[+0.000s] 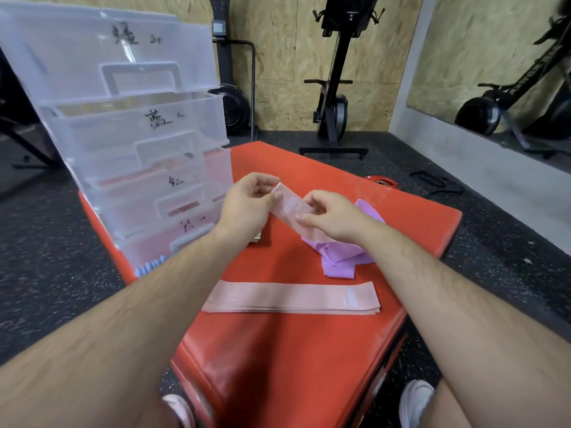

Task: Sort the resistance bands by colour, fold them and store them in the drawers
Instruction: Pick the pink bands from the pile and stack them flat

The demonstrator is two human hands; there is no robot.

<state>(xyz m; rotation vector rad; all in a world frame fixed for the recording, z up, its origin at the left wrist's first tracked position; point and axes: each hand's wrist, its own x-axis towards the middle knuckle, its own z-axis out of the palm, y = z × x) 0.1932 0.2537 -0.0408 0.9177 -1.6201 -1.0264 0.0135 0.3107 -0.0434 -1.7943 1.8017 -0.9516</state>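
Where the red padded counter fills the middle of my view, a clear plastic drawer unit stands on its far left part. It has four stacked drawers, each with a handwritten mark too blurred to read. Pinkish colour shows through the lower two fronts; I cannot tell what it is. Nearer me, a flat stack of pale pink bands lies crosswise on the counter. Just beyond its right end sits a loose heap of lilac bands, partly hidden by the right forearm. Above the counter, one pink band hangs tilted between both hands. Left hand pinches its upper end, fingers curled on it. Right hand pinches lower down, thumb against fingers.
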